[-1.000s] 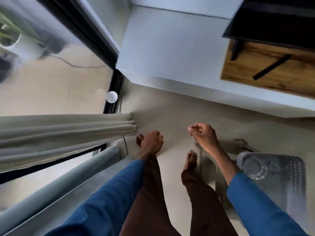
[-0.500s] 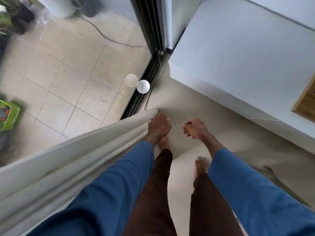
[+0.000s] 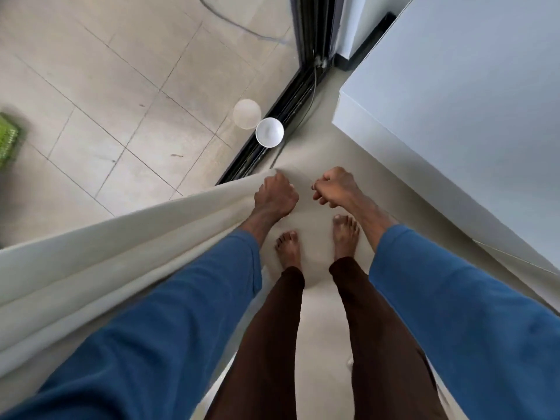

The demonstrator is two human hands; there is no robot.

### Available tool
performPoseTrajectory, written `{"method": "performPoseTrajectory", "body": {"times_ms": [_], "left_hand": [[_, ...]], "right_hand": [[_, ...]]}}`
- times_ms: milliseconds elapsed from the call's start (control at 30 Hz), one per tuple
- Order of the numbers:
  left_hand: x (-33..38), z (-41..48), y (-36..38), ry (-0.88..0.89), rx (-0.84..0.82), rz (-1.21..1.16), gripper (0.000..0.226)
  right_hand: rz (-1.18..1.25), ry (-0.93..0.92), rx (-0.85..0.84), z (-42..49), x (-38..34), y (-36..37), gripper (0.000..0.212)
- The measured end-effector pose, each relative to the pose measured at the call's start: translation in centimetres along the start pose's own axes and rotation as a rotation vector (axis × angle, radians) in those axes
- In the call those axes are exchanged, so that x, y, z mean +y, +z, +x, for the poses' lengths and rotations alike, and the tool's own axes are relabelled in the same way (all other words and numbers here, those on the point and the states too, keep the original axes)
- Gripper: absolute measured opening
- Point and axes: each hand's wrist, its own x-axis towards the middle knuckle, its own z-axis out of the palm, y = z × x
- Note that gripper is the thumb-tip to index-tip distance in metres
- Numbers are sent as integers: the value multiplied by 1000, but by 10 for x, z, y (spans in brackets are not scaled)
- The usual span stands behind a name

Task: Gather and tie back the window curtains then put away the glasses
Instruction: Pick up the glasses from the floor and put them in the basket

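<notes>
Change: the left hand (image 3: 275,197) keeps its grip on the curtain (image 3: 136,244), and hand and curtain edge now sit closer to the white bowl (image 3: 269,132); both bare feet are now in view side by side, and the wooden panel has left the right edge of the view.
Left hand: fingers curled tight round the leading edge of the curtain, knuckles up.
Right hand (image 3: 333,187): fingers curled into a fist, thumb against the forefinger, just beside the left hand and apart from the curtain.
Curtain: pale fabric gathered in long folds, running from the left hand down to the lower left, against the left sleeve (image 3: 166,328).
Window track (image 3: 300,86): black, running diagonally past the curtain edge.
White bowl: on the floor against the track, beyond the hands; its faint reflection (image 3: 247,113) shows in the glass.
Outside: tiled floor (image 3: 121,86), a cable (image 3: 236,25), a blurred green object (image 3: 9,140) at the left edge.
White unit (image 3: 454,116): fills the upper right, well apart from the curtain.
Stance: left foot (image 3: 288,250) and right foot (image 3: 345,234) on the beige floor (image 3: 321,328), below the hands.
</notes>
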Motion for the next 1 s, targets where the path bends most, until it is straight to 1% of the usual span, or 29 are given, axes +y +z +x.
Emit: {"method": "performPoseTrajectory", "body": {"times_ms": [133, 333, 500, 600, 667, 733, 867, 1000], "left_hand": [[-9, 41, 23, -20, -13, 3, 33], [-33, 105, 48, -51, 44, -48, 30], [-55, 167, 71, -115, 57, -75, 31], [-69, 203, 91, -137, 85, -76, 29], [-77, 224, 102, -163, 101, -105, 29], [-84, 244, 111, -190, 111, -130, 30], [-96, 275, 131, -187, 114, -153, 30], [-107, 292, 143, -172, 89, -139, 29]], "right_hand": [[-15, 4, -28, 45, 5, 15, 18], [3, 24, -47, 108, 3, 43, 19], [31, 30, -44, 170, -9, 71, 20], [99, 34, -23, 211, -14, 94, 21], [126, 5, -4, 236, -19, 108, 25], [124, -30, 34, 264, -24, 122, 31], [98, -52, 110, 311, -34, 142, 44], [97, -26, 140, 342, -35, 156, 43]]}}
